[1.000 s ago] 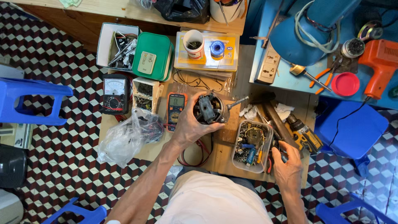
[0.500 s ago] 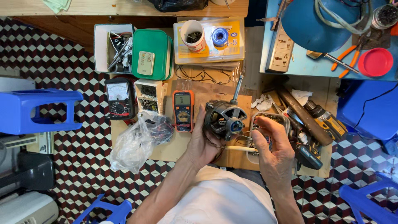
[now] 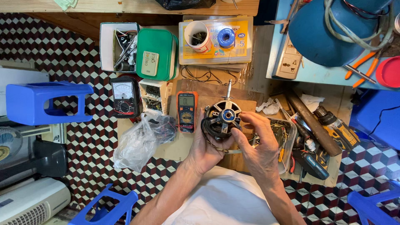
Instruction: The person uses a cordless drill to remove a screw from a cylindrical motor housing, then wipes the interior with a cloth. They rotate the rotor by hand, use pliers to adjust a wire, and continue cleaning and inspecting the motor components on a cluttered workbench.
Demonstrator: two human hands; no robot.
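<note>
The small electric motor (image 3: 223,118) sits between both hands just above the wooden surface (image 3: 200,89), its shaft pointing away from the person and its blue-centred end plate turned up toward the camera, a pose that seems meant to keep the face open to view. The left hand (image 3: 204,150) cups the motor from below and from the left, fingers curled around the housing, apparently carrying its weight. The right hand (image 3: 258,143) comes in from the right, fingers bent against the motor's rim, thumb near the dark windings at the lower edge; whether it pinches a wire there is too small to tell. Just left of the motor lies an orange-edged digital multimeter (image 3: 186,110), with an analogue meter (image 3: 124,96) further left. A clear plastic bag (image 3: 139,139) rests near the left wrist, and a clear tray of parts (image 3: 285,139) lies partly hidden behind the right hand.
</note>
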